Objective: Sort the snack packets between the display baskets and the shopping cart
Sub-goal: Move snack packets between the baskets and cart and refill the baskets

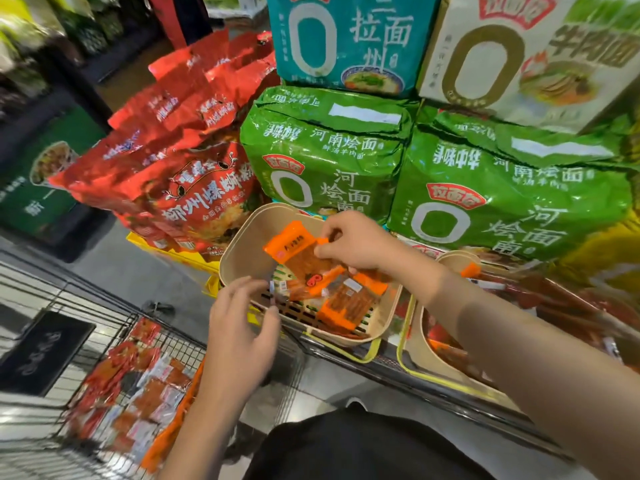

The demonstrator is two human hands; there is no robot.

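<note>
An orange snack packet [298, 252] is pinched by the right hand [353, 242] above a beige display basket [242, 258] holding more orange packets [349, 299], while the left hand [239, 327] is held with loosely spread fingers [242, 285] at the basket's near rim, above a wire shopping cart [114, 341] containing red packets [135, 393].

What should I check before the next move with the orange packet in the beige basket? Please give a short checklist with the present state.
1. Right hand pinches the orange packet: ok.
2. Grip secure: cannot tell, only fingertips hold its upper edge.
3. Packet free of the other packets below: cannot tell, its lower end overlaps them.
4. Left hand free to help: ok, fingers loose at the beige basket rim.
5. Shopping cart within view, with packets inside: ok.
</note>
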